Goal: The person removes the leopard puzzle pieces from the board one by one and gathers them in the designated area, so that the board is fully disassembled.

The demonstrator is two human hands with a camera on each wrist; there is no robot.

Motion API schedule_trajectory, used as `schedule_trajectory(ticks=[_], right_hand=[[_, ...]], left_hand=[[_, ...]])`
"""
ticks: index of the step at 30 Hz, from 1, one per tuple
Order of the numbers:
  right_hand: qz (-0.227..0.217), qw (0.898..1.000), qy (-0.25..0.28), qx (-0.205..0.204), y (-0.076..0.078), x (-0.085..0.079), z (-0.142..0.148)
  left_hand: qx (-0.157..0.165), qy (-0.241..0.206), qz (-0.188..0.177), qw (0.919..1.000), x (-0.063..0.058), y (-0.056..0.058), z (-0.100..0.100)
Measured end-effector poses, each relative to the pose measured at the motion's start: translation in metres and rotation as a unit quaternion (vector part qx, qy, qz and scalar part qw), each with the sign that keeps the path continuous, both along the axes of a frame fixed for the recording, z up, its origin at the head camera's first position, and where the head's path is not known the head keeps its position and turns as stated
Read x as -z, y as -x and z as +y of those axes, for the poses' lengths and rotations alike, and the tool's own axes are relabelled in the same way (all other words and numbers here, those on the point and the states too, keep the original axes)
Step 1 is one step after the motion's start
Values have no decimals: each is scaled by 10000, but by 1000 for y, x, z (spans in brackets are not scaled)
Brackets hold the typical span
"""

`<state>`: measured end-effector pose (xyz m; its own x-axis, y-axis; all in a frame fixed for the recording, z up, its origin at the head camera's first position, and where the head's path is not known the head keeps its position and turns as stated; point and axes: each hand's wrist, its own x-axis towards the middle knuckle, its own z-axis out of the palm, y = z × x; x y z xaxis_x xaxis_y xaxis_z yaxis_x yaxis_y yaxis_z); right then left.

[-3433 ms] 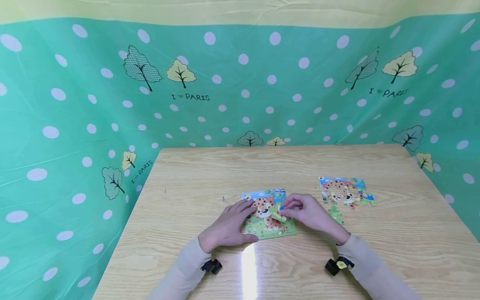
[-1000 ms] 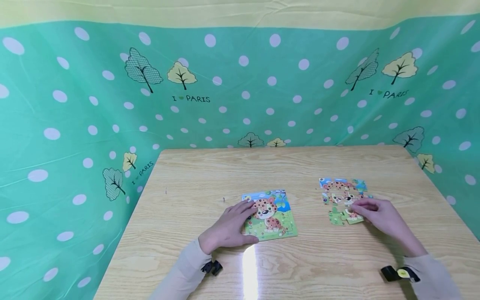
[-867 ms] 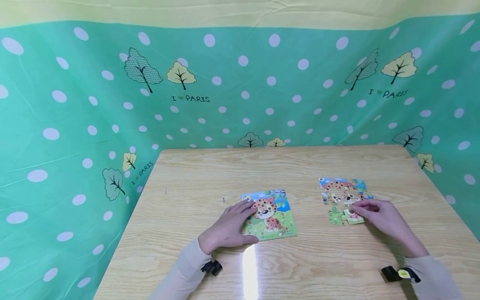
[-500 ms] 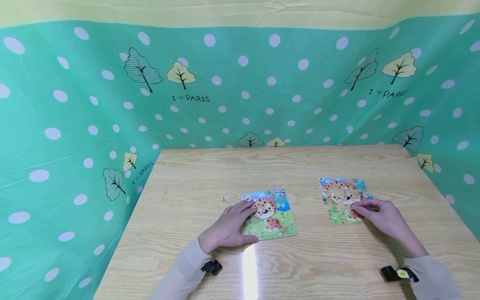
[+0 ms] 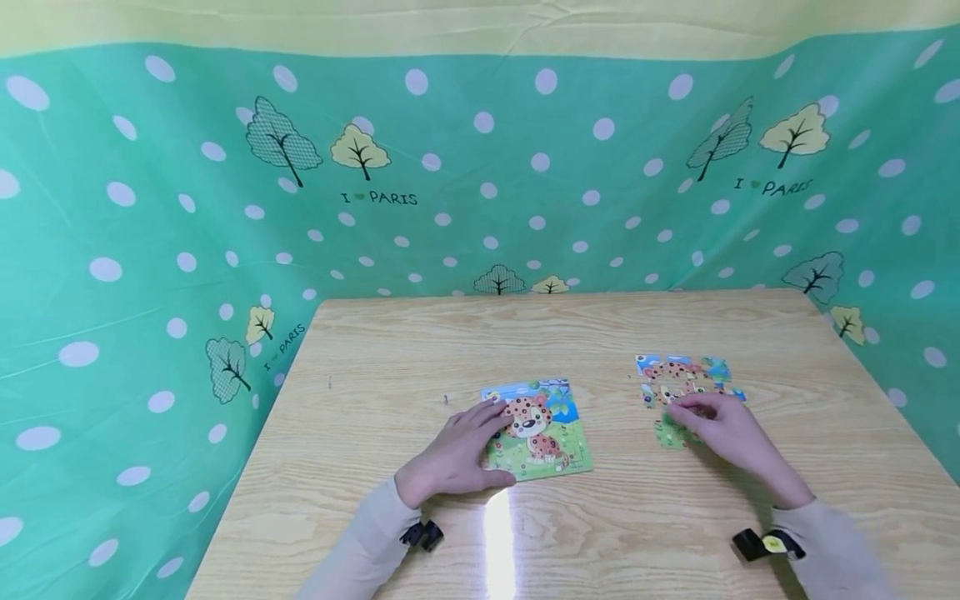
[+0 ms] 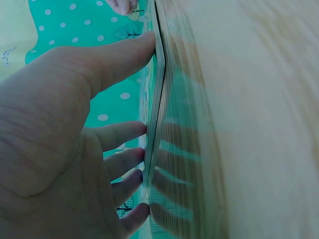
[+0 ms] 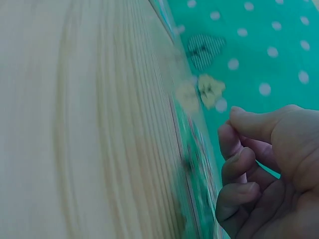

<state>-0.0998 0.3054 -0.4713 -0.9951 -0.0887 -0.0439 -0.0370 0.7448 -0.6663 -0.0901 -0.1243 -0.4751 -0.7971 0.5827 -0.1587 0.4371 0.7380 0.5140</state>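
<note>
In the head view, a square leopard puzzle board point(image 5: 558, 446) lies at the middle of the table. My left hand point(image 5: 457, 454) rests on its left side with fingers spread; in the left wrist view the fingertips touch the board's face and the thumb point(image 6: 124, 57) lies at its edge. To the right, loosely joined jigsaw pieces point(image 5: 671, 369) form a similar leopard picture. Over their lower part hovers my right hand point(image 5: 723, 429), hiding several of them. In the right wrist view its thumb point(image 7: 254, 122) meets the curled index finger, and no piece shows between them.
The wooden table point(image 5: 420, 333) carries both pictures. A tiny dark bit point(image 5: 446, 399) lies left of the board. Behind and beside the table hangs a green dotted curtain point(image 5: 480, 192). Both wrists wear a black camera strap point(image 5: 768, 544).
A jigsaw piece my right hand held over the board was carried right and set at the lower right of the loose pieces. Just now that hand has moved left. My left hand stayed put.
</note>
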Motion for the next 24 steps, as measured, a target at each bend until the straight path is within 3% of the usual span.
schedule_trajectory(ticks=[9, 16, 24], right_hand=[[17, 9969, 410, -666, 4, 5, -52], [-333, 9863, 784, -1416, 8, 10, -90], [-499, 9751, 438, -2114, 9, 9, -114]], left_hand=[[-21, 85, 30, 10000, 1, -2, 0], [-80, 127, -46, 9999, -1, -3, 0], [-56, 148, 9, 9999, 0, -4, 0]])
